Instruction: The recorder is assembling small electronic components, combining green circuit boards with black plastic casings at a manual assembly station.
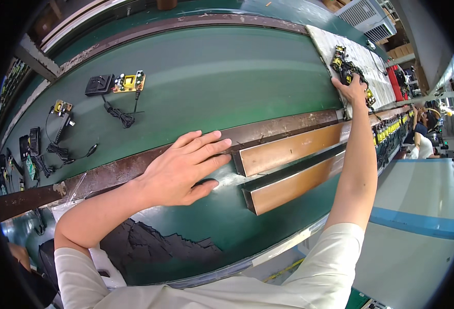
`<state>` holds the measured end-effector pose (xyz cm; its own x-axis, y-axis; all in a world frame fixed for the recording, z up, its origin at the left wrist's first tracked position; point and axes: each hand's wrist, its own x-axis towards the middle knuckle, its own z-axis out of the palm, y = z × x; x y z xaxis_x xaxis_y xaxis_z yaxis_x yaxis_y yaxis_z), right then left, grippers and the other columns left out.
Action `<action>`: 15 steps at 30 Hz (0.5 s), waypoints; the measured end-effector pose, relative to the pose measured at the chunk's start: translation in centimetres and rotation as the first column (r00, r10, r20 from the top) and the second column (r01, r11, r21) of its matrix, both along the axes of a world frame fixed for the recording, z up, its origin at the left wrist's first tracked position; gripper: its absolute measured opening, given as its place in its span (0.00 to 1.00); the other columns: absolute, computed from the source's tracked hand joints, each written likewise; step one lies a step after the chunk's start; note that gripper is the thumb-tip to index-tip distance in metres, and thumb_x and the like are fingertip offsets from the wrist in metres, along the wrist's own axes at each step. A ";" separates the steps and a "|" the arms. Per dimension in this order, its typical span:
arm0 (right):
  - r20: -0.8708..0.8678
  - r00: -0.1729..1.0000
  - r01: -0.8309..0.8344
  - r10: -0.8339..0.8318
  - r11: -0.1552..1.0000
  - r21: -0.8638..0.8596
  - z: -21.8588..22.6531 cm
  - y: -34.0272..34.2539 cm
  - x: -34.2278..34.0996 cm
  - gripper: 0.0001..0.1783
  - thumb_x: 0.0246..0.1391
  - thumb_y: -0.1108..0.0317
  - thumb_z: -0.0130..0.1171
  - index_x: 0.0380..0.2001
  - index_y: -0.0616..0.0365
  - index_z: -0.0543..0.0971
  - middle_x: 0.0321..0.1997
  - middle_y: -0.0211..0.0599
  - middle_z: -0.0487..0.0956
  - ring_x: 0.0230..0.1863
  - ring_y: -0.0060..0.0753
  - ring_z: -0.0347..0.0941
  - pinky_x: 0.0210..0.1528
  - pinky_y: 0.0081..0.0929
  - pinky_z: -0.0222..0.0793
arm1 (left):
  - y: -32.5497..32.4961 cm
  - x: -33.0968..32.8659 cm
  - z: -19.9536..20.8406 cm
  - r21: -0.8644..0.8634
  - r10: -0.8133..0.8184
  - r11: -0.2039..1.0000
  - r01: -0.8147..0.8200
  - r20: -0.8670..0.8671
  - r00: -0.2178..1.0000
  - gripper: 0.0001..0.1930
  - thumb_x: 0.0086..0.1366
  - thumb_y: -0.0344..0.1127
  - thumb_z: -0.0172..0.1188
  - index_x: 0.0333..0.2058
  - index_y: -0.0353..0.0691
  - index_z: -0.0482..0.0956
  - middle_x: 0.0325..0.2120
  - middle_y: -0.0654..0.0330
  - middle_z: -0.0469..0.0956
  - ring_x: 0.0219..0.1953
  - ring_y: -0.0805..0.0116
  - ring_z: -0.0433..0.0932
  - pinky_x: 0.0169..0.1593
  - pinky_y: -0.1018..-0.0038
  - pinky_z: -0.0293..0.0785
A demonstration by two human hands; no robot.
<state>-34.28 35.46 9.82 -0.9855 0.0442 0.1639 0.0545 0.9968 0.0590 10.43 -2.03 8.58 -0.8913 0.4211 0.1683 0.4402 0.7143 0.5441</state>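
My left hand (185, 167) lies palm down over the rusty brown rail and the near edge of the green belt, fingers stretched out and holding nothing. My right hand (355, 91) reaches far right, with thumb and fingers around a cluster of small circuit boards (338, 57) with yellow parts and black cords. The cluster lies on a whitish panel (323, 41) beside the belt; the fingers partly hide it. Below my hands, two long copper-coloured bars (288, 154) run side by side toward the right.
On the green belt (211, 67), a black adapter case (99, 85) lies beside a corded circuit board (129, 82). More boards, cases and cords (57, 147) are at left. Black flat pieces (155, 244) lie near me. Several yellow-topped boards (391, 126) line the right; a person (422, 136) is beyond.
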 end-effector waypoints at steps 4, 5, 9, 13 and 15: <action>0.044 0.999 0.004 -0.005 0.999 0.035 -0.1 -0.3 -0.5 0.67 0.40 0.21 0.71 0.77 0.44 0.61 0.72 0.71 0.64 0.70 0.68 0.68 0.71 0.61 0.65 | 0.1 0.1 0.1 -0.014 0.001 1.000 -0.001 0.004 1.000 0.28 0.65 0.40 0.68 0.62 0.39 0.76 0.72 0.54 0.67 0.76 0.50 0.62 0.76 0.48 0.58; 0.044 0.999 0.005 -0.006 0.999 0.037 0.0 -0.4 -0.6 0.67 0.40 0.21 0.71 0.77 0.44 0.61 0.72 0.71 0.64 0.70 0.68 0.68 0.71 0.61 0.65 | 0.2 0.1 0.1 -0.012 0.001 1.000 -0.001 -0.001 1.000 0.28 0.65 0.40 0.68 0.62 0.39 0.76 0.72 0.54 0.67 0.75 0.50 0.62 0.75 0.48 0.58; 0.077 0.997 0.012 -0.011 1.000 -0.006 0.3 -1.9 -1.4 0.59 0.46 0.27 0.71 0.77 0.33 0.60 0.75 0.55 0.64 0.69 0.66 0.71 0.69 0.64 0.66 | 0.2 0.0 0.2 -0.012 0.005 1.000 -0.005 -0.017 1.000 0.28 0.65 0.40 0.68 0.62 0.39 0.76 0.71 0.54 0.68 0.75 0.50 0.63 0.75 0.48 0.59; 0.017 0.997 -0.072 0.071 0.993 0.096 0.3 -5.3 -0.1 0.54 0.49 0.30 0.70 0.76 0.32 0.61 0.73 0.53 0.68 0.65 0.67 0.76 0.67 0.63 0.69 | 0.1 -0.5 0.1 -0.011 0.016 1.000 -0.016 -0.034 0.999 0.27 0.65 0.40 0.68 0.62 0.40 0.76 0.71 0.55 0.68 0.75 0.51 0.63 0.75 0.49 0.59; 0.031 0.989 -0.146 0.144 0.985 0.087 0.7 -6.6 1.0 0.53 0.50 0.32 0.69 0.75 0.37 0.63 0.71 0.54 0.71 0.63 0.67 0.77 0.64 0.60 0.72 | 0.2 -0.2 0.1 0.004 0.015 1.000 -0.015 -0.026 1.000 0.27 0.65 0.39 0.68 0.62 0.40 0.76 0.71 0.55 0.68 0.75 0.51 0.63 0.75 0.49 0.59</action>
